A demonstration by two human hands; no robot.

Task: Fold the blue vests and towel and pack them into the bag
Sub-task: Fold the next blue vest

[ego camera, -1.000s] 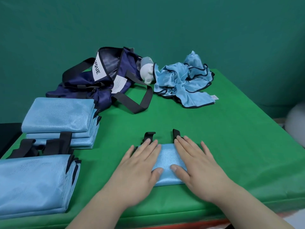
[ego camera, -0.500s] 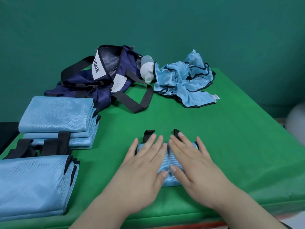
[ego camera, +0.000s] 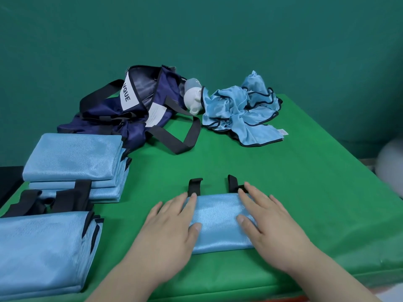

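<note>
**Hands part to the ends of the folded vest**

Half a second ago both hands lay close together over the middle of the folded vest (ego camera: 218,223). Now they sit apart, with a bare blue strip between them. In the lower centre of the frame the left hand (ego camera: 172,225) lies palm down on the vest's left end, fingers straight and slightly fanned, gripping nothing. The right hand (ego camera: 269,219) mirrors it on the right end, fingers flat and spread, thumb resting on the cloth. Both forearms enter from the bottom edge. Two black straps (ego camera: 194,186) stick out from the vest's far edge onto the green table (ego camera: 305,192). At lower left sits a near stack (ego camera: 43,247) of folded blue vests, and above it, at mid left, a second stack (ego camera: 72,158). Farther back, in the upper centre, the navy bag (ego camera: 135,114) lies slumped beside a white object (ego camera: 193,101), with a crumpled blue pile (ego camera: 237,110) just to the right.
</note>
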